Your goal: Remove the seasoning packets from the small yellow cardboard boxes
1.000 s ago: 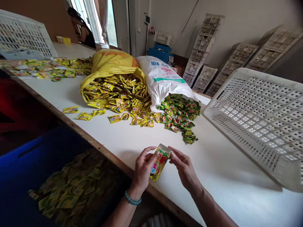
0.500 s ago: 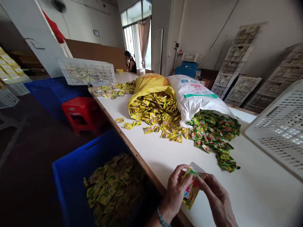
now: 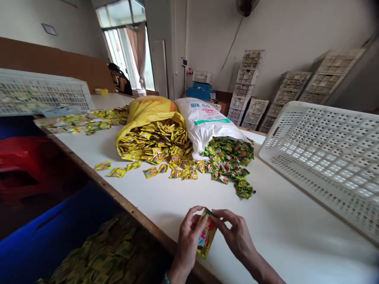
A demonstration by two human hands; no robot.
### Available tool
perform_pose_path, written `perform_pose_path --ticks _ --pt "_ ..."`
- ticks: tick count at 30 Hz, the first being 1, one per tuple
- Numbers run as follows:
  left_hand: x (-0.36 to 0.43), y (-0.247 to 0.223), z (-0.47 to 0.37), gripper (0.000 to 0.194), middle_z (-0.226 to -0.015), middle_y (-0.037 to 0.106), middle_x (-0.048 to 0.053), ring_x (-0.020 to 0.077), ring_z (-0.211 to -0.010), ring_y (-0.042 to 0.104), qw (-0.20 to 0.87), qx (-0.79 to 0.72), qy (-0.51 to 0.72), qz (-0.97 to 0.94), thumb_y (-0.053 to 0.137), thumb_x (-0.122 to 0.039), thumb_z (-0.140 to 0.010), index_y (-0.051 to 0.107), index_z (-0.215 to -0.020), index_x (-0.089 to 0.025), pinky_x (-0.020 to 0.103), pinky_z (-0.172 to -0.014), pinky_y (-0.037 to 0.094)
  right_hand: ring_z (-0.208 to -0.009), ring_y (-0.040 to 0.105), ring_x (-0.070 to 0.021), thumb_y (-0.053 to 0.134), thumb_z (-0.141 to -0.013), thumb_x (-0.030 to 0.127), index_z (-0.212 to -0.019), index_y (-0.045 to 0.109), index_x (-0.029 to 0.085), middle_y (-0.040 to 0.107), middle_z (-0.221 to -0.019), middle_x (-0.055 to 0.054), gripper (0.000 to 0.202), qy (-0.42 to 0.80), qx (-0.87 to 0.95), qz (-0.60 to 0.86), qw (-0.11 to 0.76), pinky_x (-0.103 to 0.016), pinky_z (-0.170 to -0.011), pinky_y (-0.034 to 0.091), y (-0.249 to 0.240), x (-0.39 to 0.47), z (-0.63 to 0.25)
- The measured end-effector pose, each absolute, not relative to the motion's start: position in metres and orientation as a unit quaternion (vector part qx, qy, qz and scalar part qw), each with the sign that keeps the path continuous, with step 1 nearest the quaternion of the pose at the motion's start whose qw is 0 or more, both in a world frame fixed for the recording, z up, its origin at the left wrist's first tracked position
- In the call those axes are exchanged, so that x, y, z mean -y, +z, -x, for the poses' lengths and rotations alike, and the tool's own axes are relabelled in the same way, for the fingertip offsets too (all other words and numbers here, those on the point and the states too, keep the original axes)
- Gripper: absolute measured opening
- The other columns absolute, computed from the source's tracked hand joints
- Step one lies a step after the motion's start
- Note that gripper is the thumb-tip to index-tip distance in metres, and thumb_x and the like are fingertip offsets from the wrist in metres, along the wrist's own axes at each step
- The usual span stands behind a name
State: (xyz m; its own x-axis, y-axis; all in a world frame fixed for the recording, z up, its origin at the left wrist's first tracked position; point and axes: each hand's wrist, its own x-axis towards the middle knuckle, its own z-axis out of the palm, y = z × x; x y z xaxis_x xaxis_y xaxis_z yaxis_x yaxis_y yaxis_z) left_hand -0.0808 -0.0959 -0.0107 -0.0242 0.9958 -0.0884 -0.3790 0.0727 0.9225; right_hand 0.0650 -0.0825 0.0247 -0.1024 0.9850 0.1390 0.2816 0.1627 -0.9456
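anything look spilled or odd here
Yes: yellow packets and green packets spill onto the table from the mouths of the yellow sack and white sack, both lying on their sides. A few stray packets lie near the table's wooden edge. That looks untidy but may be deliberate. The carton in the left hand shows no obvious damage.

Kinda dim in here tbh, daylight's coming through that tall window (image 3: pixel 117 12) with the pinkish curtain (image 3: pixel 137 49). Grey wall (image 3: pixel 213 35), fan (image 3: pixel 246 6) up high, red stool (image 3: pixel 22 156) by the white surface (image 3: pixel 154 199).
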Motion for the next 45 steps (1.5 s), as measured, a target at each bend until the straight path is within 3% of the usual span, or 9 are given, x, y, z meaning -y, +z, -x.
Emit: perform_pose_path --ticks 5,8,16,22,27,34,39,45 --pt "0.097 -0.009 0.080 0.042 -0.070 0.069 -0.001 0.0159 -0.065 0.063 0.598 -0.430 0.568 -0.368 0.073 -0.042 -0.073 0.051 -0.103 -0.022 0.023 -0.060 0.047 -0.068 0.061 -0.0199 0.066 -0.077 0.055 -0.076 0.075 0.014 0.071 -0.071 -0.007 0.042 0.476 0.583 0.515 0.411 -0.029 -0.064 0.047 0.033 0.082 -0.067" --pt "0.097 -0.008 0.080 0.042 -0.073 0.070 0.001 0.0175 -0.068 0.065 0.606 -0.425 0.564 -0.366 0.073 -0.041 -0.074 0.052 -0.104 -0.021 0.025 -0.063 0.049 -0.067 0.060 -0.0183 0.072 -0.071 0.052 -0.081 0.076 0.014 0.072 -0.073 -0.007 0.039 0.500 0.562 0.515 0.411 -0.029 -0.064 0.046 0.031 0.077 -0.067" --pt "0.096 -0.008 0.080 0.036 -0.071 0.070 0.002 0.0180 -0.067 0.066 0.625 -0.417 0.556 -0.354 0.072 -0.039 -0.075 0.058 -0.102 -0.019 0.025 -0.061 0.050 -0.068 0.060 -0.0185 0.072 -0.074 0.046 -0.086 0.078 0.013 0.072 -0.071 -0.006 0.036 0.591 0.511 0.486 0.392 -0.031 -0.071 0.045 0.028 0.071 -0.076" --pt "0.099 -0.003 0.080 0.034 -0.071 0.072 0.003 0.0174 -0.066 0.065 0.579 -0.452 0.563 -0.380 0.070 -0.041 -0.076 0.061 -0.098 -0.017 0.024 -0.061 0.051 -0.083 0.064 -0.0249 0.062 -0.082 0.047 -0.100 0.077 0.019 0.074 -0.089 -0.008 0.036 0.486 0.594 0.533 0.355 -0.032 -0.072 0.047 0.039 0.086 -0.075" --pt "0.100 -0.002 0.079 0.033 -0.072 0.072 0.002 0.0161 -0.067 0.065 0.568 -0.457 0.560 -0.395 0.069 -0.041 -0.076 0.062 -0.098 -0.018 0.023 -0.063 0.052 -0.077 0.064 -0.0210 0.058 -0.086 0.042 -0.096 0.077 0.019 0.074 -0.088 -0.007 0.031 0.389 0.643 0.548 0.367 -0.028 -0.066 0.046 0.043 0.098 -0.074" --pt "0.102 -0.003 0.082 0.030 -0.075 0.072 0.002 0.0163 -0.069 0.066 0.575 -0.440 0.537 -0.433 0.067 -0.041 -0.079 0.065 -0.097 -0.017 0.024 -0.064 0.052 -0.069 0.063 -0.0188 0.070 -0.074 0.044 -0.077 0.076 0.015 0.072 -0.074 -0.006 0.030 0.515 0.607 0.524 0.302 -0.026 -0.062 0.047 0.044 0.078 -0.086" --pt "0.105 -0.006 0.084 0.029 -0.078 0.074 0.002 0.0170 -0.071 0.068 0.554 -0.444 0.540 -0.452 0.066 -0.042 -0.080 0.068 -0.096 -0.018 0.023 -0.066 0.053 -0.069 0.060 -0.0160 0.065 -0.079 0.037 -0.076 0.075 0.017 0.070 -0.075 -0.004 0.023 0.409 0.688 0.510 0.314 -0.025 -0.063 0.046 0.052 0.081 -0.086" --pt "0.104 -0.007 0.084 0.026 -0.097 0.076 0.005 0.0197 -0.089 0.070 0.532 -0.427 0.524 -0.510 0.065 -0.039 -0.082 0.074 -0.098 -0.020 0.025 -0.081 0.054 -0.069 0.059 -0.0149 0.063 -0.081 0.033 -0.076 0.074 0.016 0.070 -0.077 -0.004 0.021 0.446 0.703 0.492 0.253 -0.024 -0.061 0.043 0.058 0.079 -0.097"
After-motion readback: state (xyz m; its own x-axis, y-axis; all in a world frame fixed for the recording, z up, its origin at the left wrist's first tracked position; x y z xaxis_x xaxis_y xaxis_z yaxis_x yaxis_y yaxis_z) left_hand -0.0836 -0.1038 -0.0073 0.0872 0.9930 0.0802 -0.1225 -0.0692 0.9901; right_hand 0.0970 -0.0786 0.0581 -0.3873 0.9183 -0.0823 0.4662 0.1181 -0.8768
